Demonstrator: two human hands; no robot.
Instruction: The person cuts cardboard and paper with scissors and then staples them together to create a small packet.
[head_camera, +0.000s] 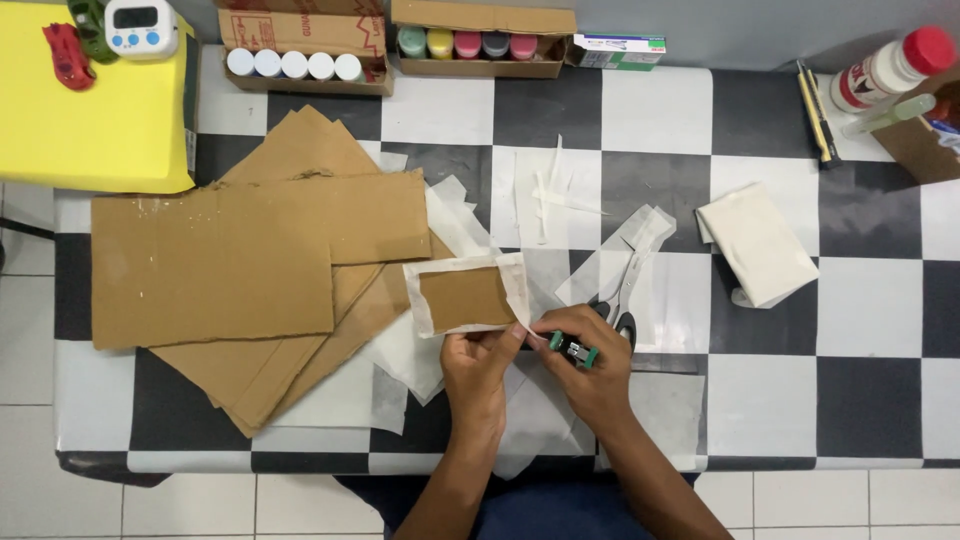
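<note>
A small brown cardboard rectangle wrapped in white paper (466, 296) lies on the checkered table (870, 300). My left hand (476, 372) pinches the paper's lower right corner. My right hand (590, 362) holds a small green and black stapler (572, 349) right beside that corner. Grey-handled scissors (616, 300) lie just behind my right hand, partly under paper strips.
Large cardboard sheets (240, 262) spread at the left over loose white paper. A folded white stack (757, 243) rests at the right. Boxes of paint bottles (300, 50) line the far edge, with a glue bottle (890, 66), a utility knife (815, 112) and a yellow box (90, 110).
</note>
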